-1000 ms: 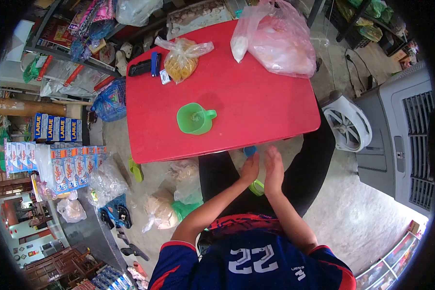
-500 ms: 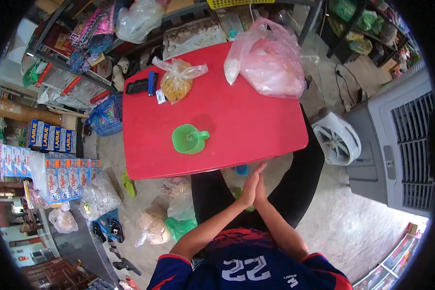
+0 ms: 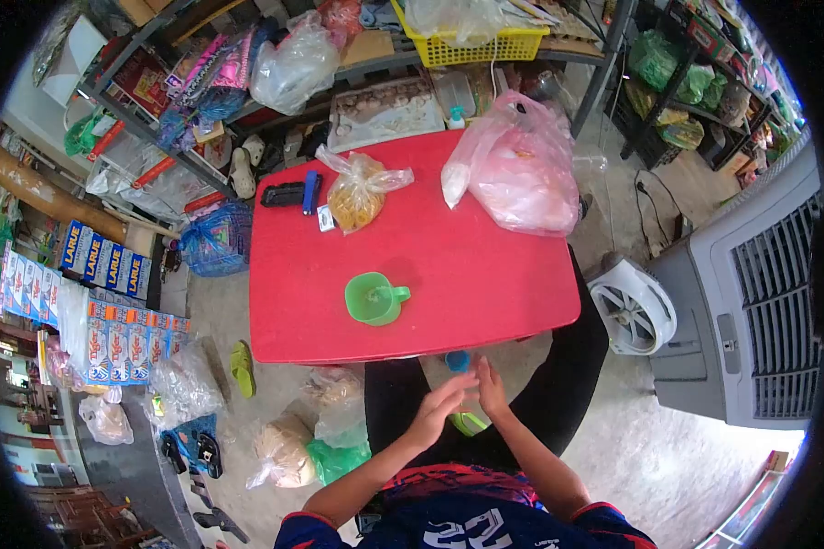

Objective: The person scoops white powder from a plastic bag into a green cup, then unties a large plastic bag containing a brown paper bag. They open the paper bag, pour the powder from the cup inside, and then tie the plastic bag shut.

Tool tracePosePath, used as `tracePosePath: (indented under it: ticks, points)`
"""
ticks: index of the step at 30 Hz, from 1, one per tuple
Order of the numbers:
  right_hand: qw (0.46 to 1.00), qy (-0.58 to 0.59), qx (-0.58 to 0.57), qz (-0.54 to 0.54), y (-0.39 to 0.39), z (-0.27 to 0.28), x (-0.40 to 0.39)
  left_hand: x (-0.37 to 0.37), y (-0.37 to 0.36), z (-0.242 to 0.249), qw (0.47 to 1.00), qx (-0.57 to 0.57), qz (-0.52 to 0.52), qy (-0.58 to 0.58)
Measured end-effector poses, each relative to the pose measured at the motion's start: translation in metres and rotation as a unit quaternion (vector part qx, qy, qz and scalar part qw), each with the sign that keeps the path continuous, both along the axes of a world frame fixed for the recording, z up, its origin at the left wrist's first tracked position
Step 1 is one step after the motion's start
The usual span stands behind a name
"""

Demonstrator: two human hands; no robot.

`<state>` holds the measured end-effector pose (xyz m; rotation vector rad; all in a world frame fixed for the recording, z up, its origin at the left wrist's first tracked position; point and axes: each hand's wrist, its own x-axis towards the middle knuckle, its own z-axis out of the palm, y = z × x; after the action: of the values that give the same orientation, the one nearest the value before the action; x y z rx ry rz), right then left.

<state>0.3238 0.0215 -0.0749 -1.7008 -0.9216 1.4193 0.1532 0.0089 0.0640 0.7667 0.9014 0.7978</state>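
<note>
My left hand (image 3: 439, 412) and my right hand (image 3: 492, 389) are over my lap, just short of the red table's (image 3: 485, 284) near edge. Their fingers are stretched out and both are empty, with a small gap between the palms. Nearest to them on the tabletop stands a green plastic mug (image 3: 373, 299) with its handle to the right. Farther back lie a tied clear bag of yellowish food (image 3: 355, 201), a blue stapler-like item (image 3: 311, 192), a black object (image 3: 282, 194) and a small white box (image 3: 326, 218). A large pink plastic bag (image 3: 522, 174) rests at the far right corner.
A grey air cooler (image 3: 705, 311) and a white wheel-like fan part (image 3: 627, 306) stand on the right. Stacked beer cartons (image 3: 124, 343) are on the left. Filled bags (image 3: 288, 448) and a green slipper (image 3: 241, 369) lie on the floor. A yellow basket (image 3: 485, 48) sits behind the table.
My palms were pressed together and have come apart, the left hand moving leftward and down. The camera view has tilted up, so the table things appear lower.
</note>
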Motion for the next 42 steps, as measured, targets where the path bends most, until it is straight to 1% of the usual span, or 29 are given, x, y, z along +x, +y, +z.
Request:
tracePosePath:
  ticks: [1, 2, 3, 4, 5, 6, 7, 8, 10, 11, 12, 14, 15, 17, 19, 20, 23, 24, 25, 26, 27, 28, 29, 31, 33, 34, 36, 39, 42]
  points:
    - [0.989, -0.052, 0.034, 0.135, 0.005, 0.01, 0.007, -0.017, 0.005, 0.021, 0.994, 0.108, -0.021, 0.018]
    - [0.956, -0.102, 0.066, 0.267, 0.007, 0.035, 0.014, -0.033, 0.006, 0.047, 0.99, 0.139, 0.032, 0.026]
    - [0.904, -0.148, 0.095, 0.39, 0.008, 0.068, 0.018, -0.05, 0.004, 0.071, 0.975, 0.166, 0.089, 0.115]
    - [0.902, -0.053, 0.09, 0.419, 0.015, 0.105, 0.018, -0.062, 0.007, 0.079, 0.909, 0.326, 0.201, 0.166]
    - [0.91, 0.023, 0.068, 0.409, 0.021, 0.136, 0.016, -0.08, 0.019, 0.077, 0.768, 0.473, 0.309, 0.3]
    - [0.912, 0.099, 0.047, 0.394, 0.03, 0.163, 0.012, -0.099, 0.029, 0.075, 0.737, 0.461, 0.353, 0.346]
    - [0.91, 0.171, 0.031, 0.375, 0.046, 0.187, 0.009, -0.103, 0.057, 0.104, 0.687, 0.475, 0.329, 0.442]
    - [0.921, 0.121, 0.089, 0.359, 0.061, 0.21, 0.006, -0.102, 0.083, 0.132, 0.628, 0.483, 0.302, 0.53]
    - [0.927, 0.019, 0.201, 0.317, 0.089, 0.245, -0.004, -0.107, 0.106, 0.128, 0.717, 0.432, 0.258, 0.481]
    - [0.917, -0.007, 0.269, 0.294, 0.107, 0.254, -0.011, -0.109, 0.115, 0.121, 0.758, 0.405, 0.235, 0.455]
    - [0.903, -0.033, 0.333, 0.269, 0.12, 0.26, -0.019, -0.114, 0.119, 0.112, 0.775, 0.391, 0.21, 0.449]
    - [0.907, -0.012, 0.345, 0.241, 0.137, 0.257, -0.036, -0.12, 0.131, 0.097, 0.807, 0.364, 0.159, 0.436]
    - [0.908, -0.003, 0.355, 0.225, 0.145, 0.257, -0.041, -0.119, 0.136, 0.095, 0.809, 0.377, 0.162, 0.421]
    - [0.898, -0.006, 0.37, 0.238, 0.156, 0.258, -0.038, -0.115, 0.141, 0.091, 0.813, 0.401, 0.167, 0.389]
    - [0.888, -0.007, 0.38, 0.258, 0.166, 0.251, -0.028, -0.099, 0.149, 0.107, 0.81, 0.427, 0.159, 0.369]
    - [0.889, -0.003, 0.396, 0.231, 0.17, 0.251, -0.023, -0.092, 0.154, 0.112, 0.813, 0.437, 0.155, 0.353]
    - [0.929, 0.145, 0.24, 0.24, 0.183, 0.26, 0.011, -0.064, 0.178, 0.129, 0.829, 0.457, 0.122, 0.298]
    - [0.93, 0.154, 0.225, 0.245, 0.187, 0.267, 0.026, -0.053, 0.186, 0.14, 0.832, 0.463, 0.104, 0.287]
    - [0.921, 0.164, 0.273, 0.223, 0.19, 0.274, 0.037, -0.041, 0.196, 0.15, 0.836, 0.468, 0.085, 0.275]
    - [0.928, 0.095, 0.301, 0.2, 0.195, 0.284, 0.051, -0.028, 0.21, 0.157, 0.839, 0.5, 0.099, 0.19]
    - [0.929, 0.025, 0.326, 0.176, 0.2, 0.292, 0.065, -0.022, 0.226, 0.161, 0.861, 0.463, 0.114, 0.176]
    - [0.898, -0.082, 0.407, 0.146, 0.207, 0.297, 0.077, -0.016, 0.242, 0.164, 0.882, 0.425, 0.127, 0.162]
    - [0.85, -0.187, 0.48, 0.113, 0.212, 0.3, 0.087, -0.01, 0.26, 0.169, 0.9, 0.385, 0.139, 0.149]
    - [0.858, -0.213, 0.455, 0.105, 0.215, 0.311, 0.106, 0.006, 0.298, 0.202, 0.845, 0.418, 0.144, 0.301]
    - [0.86, -0.221, 0.447, 0.107, 0.221, 0.315, 0.122, 0.018, 0.338, 0.231, 0.723, 0.486, 0.139, 0.47]
    - [0.867, -0.213, 0.44, 0.097, 0.224, 0.315, 0.128, 0.022, 0.352, 0.237, 0.689, 0.486, 0.119, 0.525]
    - [0.869, -0.237, 0.425, 0.093, 0.226, 0.325, 0.135, 0.032, 0.377, 0.247, 0.611, 0.48, 0.078, 0.624]
    - [0.865, -0.261, 0.42, 0.08, 0.236, 0.345, 0.14, 0.036, 0.418, 0.24, 0.627, 0.421, -0.055, 0.653]
    - [0.854, -0.271, 0.438, 0.072, 0.263, 0.359, 0.133, 0.033, 0.424, 0.23, 0.691, 0.439, -0.01, 0.574]
